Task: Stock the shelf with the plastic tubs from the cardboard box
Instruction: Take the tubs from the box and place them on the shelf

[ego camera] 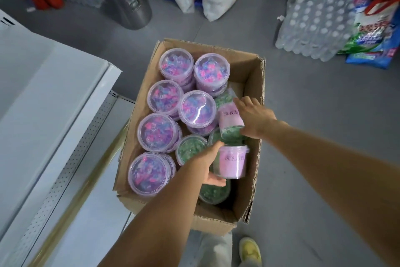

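Tubs (166, 99) stand in the box (254, 76) — shelf (54, 115) to its left.

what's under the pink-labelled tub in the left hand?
Below the pink-labelled plastic tub held by the left hand lies a clear tub of green beads in the cardboard box. Anything deeper is hidden.

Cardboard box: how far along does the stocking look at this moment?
Barely begun, it seems. The shelf on the left shows no tubs on its visible part. In hand: the left hand grips a tub with a pink label, and the right hand holds another green-filled tub, both over the cardboard box. Left: many pink-and-blue tubs and some green ones remain inside.
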{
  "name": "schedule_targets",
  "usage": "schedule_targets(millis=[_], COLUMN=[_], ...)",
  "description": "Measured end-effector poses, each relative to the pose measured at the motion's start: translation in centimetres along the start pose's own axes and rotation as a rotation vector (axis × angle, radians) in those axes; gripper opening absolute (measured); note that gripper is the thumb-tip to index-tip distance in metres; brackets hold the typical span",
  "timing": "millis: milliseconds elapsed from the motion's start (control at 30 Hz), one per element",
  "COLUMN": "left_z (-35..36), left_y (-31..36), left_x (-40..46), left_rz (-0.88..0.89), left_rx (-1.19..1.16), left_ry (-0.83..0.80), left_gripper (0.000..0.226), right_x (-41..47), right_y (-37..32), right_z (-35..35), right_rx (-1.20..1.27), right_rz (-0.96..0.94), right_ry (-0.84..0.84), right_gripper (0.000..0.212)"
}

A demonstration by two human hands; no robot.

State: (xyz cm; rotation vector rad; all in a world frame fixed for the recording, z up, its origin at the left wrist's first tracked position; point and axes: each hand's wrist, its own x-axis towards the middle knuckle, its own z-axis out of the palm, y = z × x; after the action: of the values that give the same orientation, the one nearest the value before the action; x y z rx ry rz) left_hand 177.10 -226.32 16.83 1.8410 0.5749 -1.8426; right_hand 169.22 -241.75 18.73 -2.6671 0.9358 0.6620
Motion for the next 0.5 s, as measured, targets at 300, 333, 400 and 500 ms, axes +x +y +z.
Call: schedule_targets(millis=[300,333,400,500], left_z=[-1.2,-1.4,-1.6,-1.8], left_y=[-2.6,-3.1,-4.3,-6.4], left_x=[-2.9,-3.4,-4.7,-7.1], left_rz=[0.172,0.216,0.302,0.398], left_rx=[-0.065,-0.054,-0.087,-0.217], left_ry=[-0.011,0.016,0.075,0.144], left_gripper=[0.039,0.041,0.044,0.050], right_x=[-2.1,-2.8,-4.2,-6.6], right_y=[-0.8,-0.8,-0.5,0.2], right_z=[-0.3,-0.5,-1.3,-2.9], right_rx=[-0.004,0.054,0.175,0.280], right_rz=[-0.044,-0.045,-0.055,-0.114], right_ry=[0.106,0.120,0.159,0.241], right_gripper=[0.094,0.096,0.095,0.090])
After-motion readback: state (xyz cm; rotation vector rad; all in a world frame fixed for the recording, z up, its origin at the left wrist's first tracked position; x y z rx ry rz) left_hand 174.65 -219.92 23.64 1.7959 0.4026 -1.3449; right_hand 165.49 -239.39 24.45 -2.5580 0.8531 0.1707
